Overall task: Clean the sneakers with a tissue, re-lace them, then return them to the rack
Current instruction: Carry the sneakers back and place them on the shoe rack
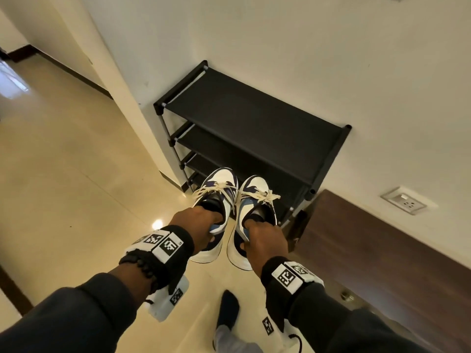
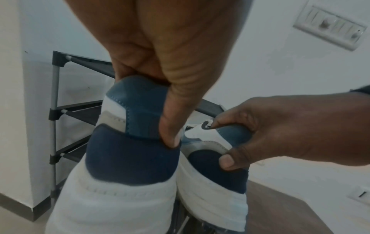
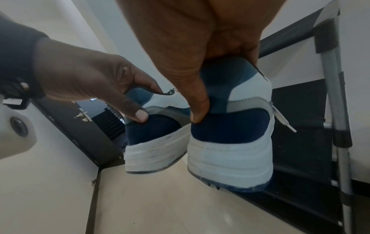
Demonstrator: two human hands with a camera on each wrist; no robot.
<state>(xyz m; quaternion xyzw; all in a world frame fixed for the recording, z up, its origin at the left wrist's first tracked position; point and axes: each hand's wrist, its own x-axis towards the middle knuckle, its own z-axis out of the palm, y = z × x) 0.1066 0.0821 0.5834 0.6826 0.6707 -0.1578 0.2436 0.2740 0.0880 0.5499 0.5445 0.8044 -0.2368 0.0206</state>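
Note:
Two white, navy and light-blue sneakers with cream laces hang side by side in the air in front of the black shoe rack (image 1: 254, 123). My left hand (image 1: 196, 225) grips the left sneaker (image 1: 219, 189) by its heel collar, fingers inside the opening and thumb on the heel (image 2: 130, 142). My right hand (image 1: 265, 238) holds the right sneaker (image 1: 254, 197) the same way, thumb pressed on its heel (image 3: 230, 126). In the right wrist view the left sneaker (image 3: 152, 142) and left hand (image 3: 90, 79) show at the left. The rack's top shelf is bare.
The rack stands against a cream wall beside a jutting wall corner (image 1: 132, 110). A dark wooden surface (image 1: 382, 250) lies to the right, with a wall socket (image 1: 404, 200) above it. Glossy beige floor tiles (image 1: 76, 174) spread to the left. My socked foot (image 1: 229, 309) is below.

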